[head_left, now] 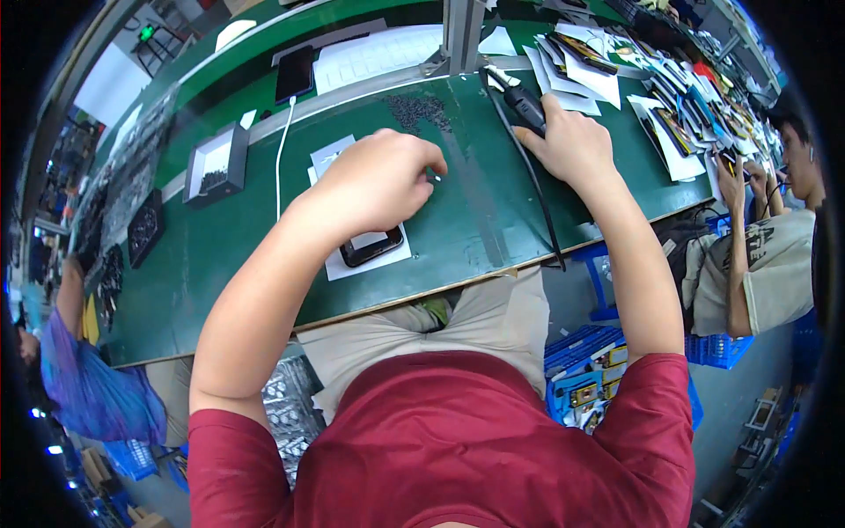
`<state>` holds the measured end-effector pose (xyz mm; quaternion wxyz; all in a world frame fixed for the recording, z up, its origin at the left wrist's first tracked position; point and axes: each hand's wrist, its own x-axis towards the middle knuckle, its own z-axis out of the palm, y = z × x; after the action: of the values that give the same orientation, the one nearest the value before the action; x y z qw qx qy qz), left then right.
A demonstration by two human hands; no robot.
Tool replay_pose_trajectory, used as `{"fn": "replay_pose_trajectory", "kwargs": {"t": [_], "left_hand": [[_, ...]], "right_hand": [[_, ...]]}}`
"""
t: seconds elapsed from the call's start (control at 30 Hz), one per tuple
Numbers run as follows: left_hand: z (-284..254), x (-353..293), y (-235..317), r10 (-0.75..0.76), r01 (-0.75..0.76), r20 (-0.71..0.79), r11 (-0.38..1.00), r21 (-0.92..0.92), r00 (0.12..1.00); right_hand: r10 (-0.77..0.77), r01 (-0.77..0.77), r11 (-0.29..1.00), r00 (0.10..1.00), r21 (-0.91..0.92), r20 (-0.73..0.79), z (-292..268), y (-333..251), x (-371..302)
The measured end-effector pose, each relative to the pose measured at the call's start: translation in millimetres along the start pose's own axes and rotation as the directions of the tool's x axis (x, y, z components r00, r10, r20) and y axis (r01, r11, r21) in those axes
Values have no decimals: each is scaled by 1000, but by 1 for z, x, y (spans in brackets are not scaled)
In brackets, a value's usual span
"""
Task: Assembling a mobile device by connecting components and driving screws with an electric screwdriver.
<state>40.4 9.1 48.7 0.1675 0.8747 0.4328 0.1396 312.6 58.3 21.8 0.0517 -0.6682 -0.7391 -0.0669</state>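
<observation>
My left hand is above the bench, its fingers pinched together. A tiny pale tip shows at the fingertips, too small to name. Below that hand, a dark phone lies on a white sheet, partly covered by my wrist. My right hand is closed around a black electric screwdriver, which lies tilted at the bench's far side. Its black cord runs down over the front edge. Between and beyond my hands, many small black parts are scattered.
At left, a grey box holds small black parts, near a dark tray. A white cable reaches another phone. Papers and phones pile up at right. A metal post stands behind. A co-worker sits at right, another at left.
</observation>
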Motion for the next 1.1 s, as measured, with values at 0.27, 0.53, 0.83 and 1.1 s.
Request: {"fn": "replay_pose_trajectory", "kwargs": {"t": [0.27, 0.53, 0.83, 1.1], "left_hand": [[-21, -43, -31, -329, 264, 82, 559, -786, 941], [-4, -58, -37, -475, 83, -129, 400, -913, 870], [-2, -63, -65, -355, 102, -340, 807, -582, 871], [-2, -56, -105, -224, 209, -217, 974, -88, 950]], "right_hand": [[-128, 192, 974, 905, 120, -406, -2, -18, -13], [-411, -110, -48, 908, 993, 81, -9, -150, -43], [-337, -164, -16, 929, 986, 149, 7, -143, -53], [-440, -84, 386, 858, 919, 264, -3, -128, -2]]}}
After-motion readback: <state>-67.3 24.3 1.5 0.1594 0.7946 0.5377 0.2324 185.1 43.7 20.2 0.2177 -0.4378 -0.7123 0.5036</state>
